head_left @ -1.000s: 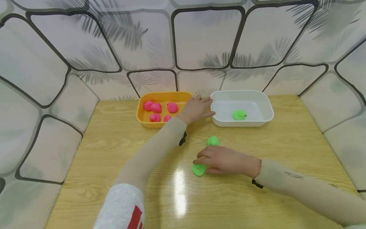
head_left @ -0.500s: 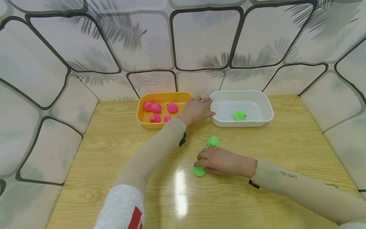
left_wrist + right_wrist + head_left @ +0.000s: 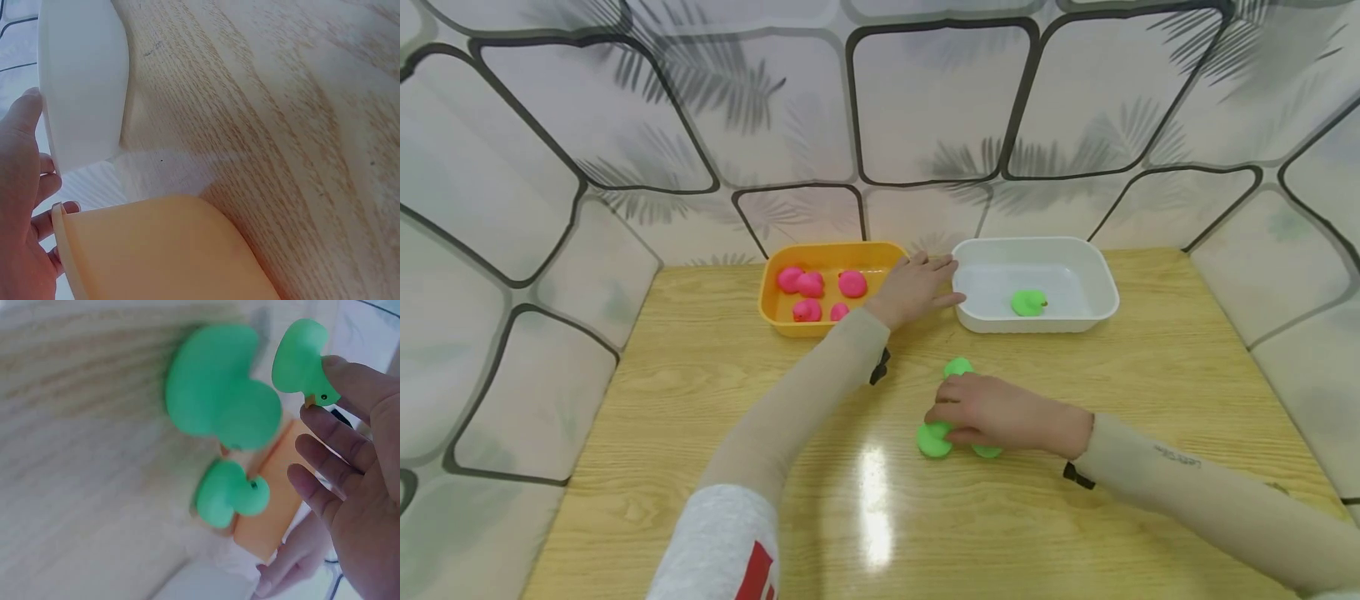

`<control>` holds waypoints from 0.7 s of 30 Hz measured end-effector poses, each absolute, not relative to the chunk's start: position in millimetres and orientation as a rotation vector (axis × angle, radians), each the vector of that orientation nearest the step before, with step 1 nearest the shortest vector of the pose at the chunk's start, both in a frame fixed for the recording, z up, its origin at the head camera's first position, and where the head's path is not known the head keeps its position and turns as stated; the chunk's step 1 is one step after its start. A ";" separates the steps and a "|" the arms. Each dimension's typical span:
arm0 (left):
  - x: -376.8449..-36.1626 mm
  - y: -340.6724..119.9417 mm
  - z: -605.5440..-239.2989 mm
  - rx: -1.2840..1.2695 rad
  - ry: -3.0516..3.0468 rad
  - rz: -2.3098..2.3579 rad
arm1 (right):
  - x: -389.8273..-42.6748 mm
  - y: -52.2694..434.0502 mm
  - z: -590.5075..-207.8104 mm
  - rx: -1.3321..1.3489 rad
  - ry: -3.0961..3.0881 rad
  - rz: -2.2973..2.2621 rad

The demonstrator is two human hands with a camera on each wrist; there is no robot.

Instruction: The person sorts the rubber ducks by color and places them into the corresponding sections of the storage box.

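My right hand (image 3: 992, 412) lies low over the middle of the wooden table (image 3: 685, 392), its fingers loosely spread. Its fingertips (image 3: 331, 369) touch a green toy duck (image 3: 934, 439) (image 3: 303, 362). A second green duck (image 3: 987, 451) (image 3: 219, 387) peeks out under the palm. A third green duck (image 3: 958, 367) (image 3: 231, 494) sits just beyond the knuckles. My left hand (image 3: 917, 287) (image 3: 19, 206) rests with straight fingers on the right end of the orange tray (image 3: 765, 292) (image 3: 162, 250); its thumb reaches the white tray (image 3: 1105, 292) (image 3: 81, 81).
Several pink ducks (image 3: 811, 285) lie in the orange tray. One green duck (image 3: 1028, 302) lies in the white tray. Patterned panels (image 3: 550, 208) wall the table at the back and both sides.
My right hand has shifted slightly right and away from me. The duck at its fingertips moved with it, and a second duck now shows under the palm. The left hand has stayed put.
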State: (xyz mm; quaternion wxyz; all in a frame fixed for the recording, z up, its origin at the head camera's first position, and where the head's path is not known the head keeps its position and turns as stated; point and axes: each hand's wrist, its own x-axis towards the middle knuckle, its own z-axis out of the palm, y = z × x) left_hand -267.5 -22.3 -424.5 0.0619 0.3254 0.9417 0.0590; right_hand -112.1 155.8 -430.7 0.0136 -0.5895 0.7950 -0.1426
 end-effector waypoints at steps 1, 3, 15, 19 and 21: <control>-267.7 -22.5 -424.7 0.982 2.849 0.180 | -113.4 157.4 -428.8 -1.837 2.483 -0.455; -267.8 -22.7 -425.1 0.982 2.851 0.176 | -116.7 161.5 -424.9 -1.833 2.501 -0.471; -266.2 -22.5 -424.4 0.994 2.865 0.134 | -135.1 192.0 -390.0 -1.668 2.661 -0.554; -266.6 -22.5 -424.3 0.999 2.865 0.113 | -145.1 205.2 -384.6 -1.726 2.735 -0.585; -266.6 -22.5 -424.1 0.998 2.864 0.108 | -151.0 212.8 -382.7 -1.738 2.772 -0.578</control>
